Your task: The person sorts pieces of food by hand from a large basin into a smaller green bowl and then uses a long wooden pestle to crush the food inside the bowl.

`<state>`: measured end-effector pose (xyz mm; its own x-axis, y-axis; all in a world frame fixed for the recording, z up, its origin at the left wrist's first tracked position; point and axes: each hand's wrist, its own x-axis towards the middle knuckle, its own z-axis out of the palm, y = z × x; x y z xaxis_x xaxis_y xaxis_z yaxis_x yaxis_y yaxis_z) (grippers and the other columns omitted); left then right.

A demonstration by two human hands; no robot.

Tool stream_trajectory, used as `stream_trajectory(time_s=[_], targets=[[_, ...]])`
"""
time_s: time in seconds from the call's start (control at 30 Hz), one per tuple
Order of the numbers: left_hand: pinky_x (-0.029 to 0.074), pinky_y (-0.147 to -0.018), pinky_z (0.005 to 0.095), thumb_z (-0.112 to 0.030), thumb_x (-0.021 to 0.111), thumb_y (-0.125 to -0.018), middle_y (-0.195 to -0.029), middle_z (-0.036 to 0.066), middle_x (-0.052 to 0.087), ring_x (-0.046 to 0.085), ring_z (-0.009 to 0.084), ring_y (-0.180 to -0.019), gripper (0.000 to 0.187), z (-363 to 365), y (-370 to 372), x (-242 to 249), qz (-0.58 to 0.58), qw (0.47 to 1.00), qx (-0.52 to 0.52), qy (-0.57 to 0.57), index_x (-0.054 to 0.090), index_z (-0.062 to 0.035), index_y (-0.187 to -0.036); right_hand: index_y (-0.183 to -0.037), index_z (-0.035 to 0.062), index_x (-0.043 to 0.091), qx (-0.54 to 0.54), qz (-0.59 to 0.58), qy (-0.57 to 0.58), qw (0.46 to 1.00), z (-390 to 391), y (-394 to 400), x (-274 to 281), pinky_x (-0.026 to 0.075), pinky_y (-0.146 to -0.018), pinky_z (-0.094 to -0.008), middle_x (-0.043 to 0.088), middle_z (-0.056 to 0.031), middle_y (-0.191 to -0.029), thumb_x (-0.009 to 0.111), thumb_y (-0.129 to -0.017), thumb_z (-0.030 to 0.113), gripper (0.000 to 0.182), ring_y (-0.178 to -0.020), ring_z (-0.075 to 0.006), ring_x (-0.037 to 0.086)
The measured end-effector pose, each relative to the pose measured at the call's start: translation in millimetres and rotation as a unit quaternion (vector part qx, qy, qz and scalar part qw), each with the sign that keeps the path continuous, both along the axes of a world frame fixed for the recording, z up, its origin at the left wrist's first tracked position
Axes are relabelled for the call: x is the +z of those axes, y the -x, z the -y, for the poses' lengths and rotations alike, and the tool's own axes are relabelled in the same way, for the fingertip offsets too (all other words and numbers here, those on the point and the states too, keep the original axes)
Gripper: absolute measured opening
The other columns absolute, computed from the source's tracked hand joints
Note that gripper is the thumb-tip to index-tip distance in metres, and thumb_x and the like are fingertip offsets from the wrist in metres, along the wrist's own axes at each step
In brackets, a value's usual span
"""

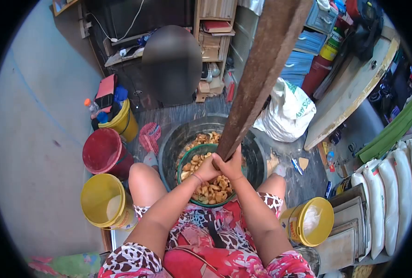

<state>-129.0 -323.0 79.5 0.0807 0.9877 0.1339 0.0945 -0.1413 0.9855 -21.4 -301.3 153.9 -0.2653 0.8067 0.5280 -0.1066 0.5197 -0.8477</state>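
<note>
A thick, dark wooden pole (261, 69) slants from the top of the head view down to a basin in front of me. My left hand (207, 169) is closed around its lower end. Beside it, my right hand (231, 166) also grips the pole, thumbs close together. Below both hands is a green-rimmed round container (179, 172) with brown, lumpy chunks (217, 189) in it. It sits inside a large black basin (168, 153) between my legs, where more chunks (208, 138) lie at the far side. The pole's bottom tip is hidden behind my hands.
To my left stand a yellow bucket (95, 208), a red bucket (97, 150) and a filled yellow bucket (128, 121). On my right are another yellow bucket (327, 227), stacked white sacks (377, 204) and a leaning board (354, 97). A white sack (291, 113) rests beyond the basin.
</note>
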Motion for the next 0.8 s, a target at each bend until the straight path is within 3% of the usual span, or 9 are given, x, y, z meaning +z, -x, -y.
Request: stream_trajectory(time_s=[0.33,0.4,0.53,0.57,0.6,0.63,0.67,0.7,0.8], targets=[[0.037,-0.096,0.0335,-0.01,0.075,-0.062,-0.119,0.012,0.051,0.048,0.0202,-0.112,0.075,2,-6,245,0.018,0.965,0.017,-0.261,0.037,-0.0005,-0.125,-0.124,0.0004,0.031,-0.051,-0.115,-0.212,0.969,-12,8,248,0.042,-0.083,-0.0317,0.048,-0.0116,-0.106,0.077,-0.065,0.028,0.08,-0.098,-0.0184,0.049],[0.044,-0.085,0.0291,-0.011,0.076,-0.06,-0.109,0.01,0.057,0.054,0.0157,-0.096,0.068,-7,-12,308,0.032,0.958,-0.003,-0.283,0.044,0.0014,-0.118,-0.103,-0.0035,0.051,-0.2,0.068,-0.462,0.861,-35,-17,310,0.041,-0.082,-0.0284,0.054,-0.0084,-0.102,0.072,-0.07,0.026,0.049,-0.091,-0.0181,0.053],[0.048,-0.067,0.028,-0.001,0.064,-0.066,-0.085,0.004,0.057,0.057,0.0113,-0.074,0.036,2,-28,361,0.062,0.947,-0.043,-0.312,0.052,-0.0007,-0.1,-0.11,-0.0038,0.048,0.148,-0.148,-0.288,0.934,17,-22,354,0.043,-0.069,-0.0263,0.057,-0.0085,-0.091,0.061,-0.077,0.022,0.044,-0.077,-0.0136,0.053],[0.047,-0.07,0.0288,-0.004,0.067,-0.063,-0.092,0.008,0.059,0.057,0.0142,-0.08,0.047,3,-28,347,0.056,0.954,-0.017,-0.295,0.049,0.0009,-0.106,-0.112,-0.0016,0.044,-0.117,0.176,-0.397,0.893,-7,-30,345,0.044,-0.075,-0.0288,0.055,-0.0113,-0.096,0.068,-0.072,0.021,0.052,-0.083,-0.0158,0.054],[0.047,-0.073,0.0297,-0.007,0.069,-0.059,-0.099,0.012,0.06,0.057,0.0171,-0.085,0.058,3,-28,322,0.049,0.959,0.008,-0.278,0.047,0.0025,-0.112,-0.114,0.0005,0.039,-0.362,0.465,-0.431,0.683,-32,-28,324,0.044,-0.081,-0.0312,0.054,-0.0142,-0.101,0.075,-0.068,0.02,0.061,-0.089,-0.018,0.054],[0.046,-0.08,0.032,-0.005,0.068,-0.059,-0.104,0.014,0.059,0.057,0.0209,-0.094,0.065,12,-28,289,-0.039,0.951,0.062,-0.3,0.043,0.0021,-0.118,-0.119,-0.0003,0.037,-0.261,0.178,-0.295,0.902,-19,-19,285,0.043,-0.082,-0.0325,0.054,-0.0122,-0.103,0.073,-0.068,0.016,0.065,-0.091,-0.0198,0.054],[0.04,-0.091,0.0339,-0.007,0.07,-0.06,-0.112,0.015,0.055,0.052,0.0227,-0.107,0.072,24,-30,242,-0.051,0.944,0.079,-0.316,0.039,0.001,-0.124,-0.124,-0.0012,0.034,-0.116,-0.138,-0.115,0.977,5,-14,230,0.043,-0.082,-0.0338,0.053,-0.0102,-0.105,0.072,-0.068,0.013,0.069,-0.093,-0.0216,0.055],[0.034,-0.099,0.0342,-0.011,0.073,-0.062,-0.12,0.014,0.05,0.046,0.0218,-0.115,0.077,28,-29,175,-0.051,0.946,0.101,-0.304,0.036,-0.0002,-0.128,-0.133,0.0012,0.013,-0.134,-0.014,-0.134,0.982,9,-17,160,0.043,-0.084,-0.0352,0.052,-0.0134,-0.107,0.073,-0.067,0.012,0.09,-0.095,-0.0218,0.054],[0.039,-0.092,0.0318,-0.009,0.071,-0.066,-0.112,0.011,0.055,0.051,0.0205,-0.107,0.061,22,-22,-7,0.015,0.994,0.086,-0.068,0.045,-0.005,-0.121,-0.122,0.0031,0.028,-0.001,-0.111,-0.005,0.994,14,-5,-13,0.035,-0.09,-0.0349,0.041,-0.01,-0.111,0.072,-0.07,0.015,0.07,-0.103,-0.0201,0.043]])
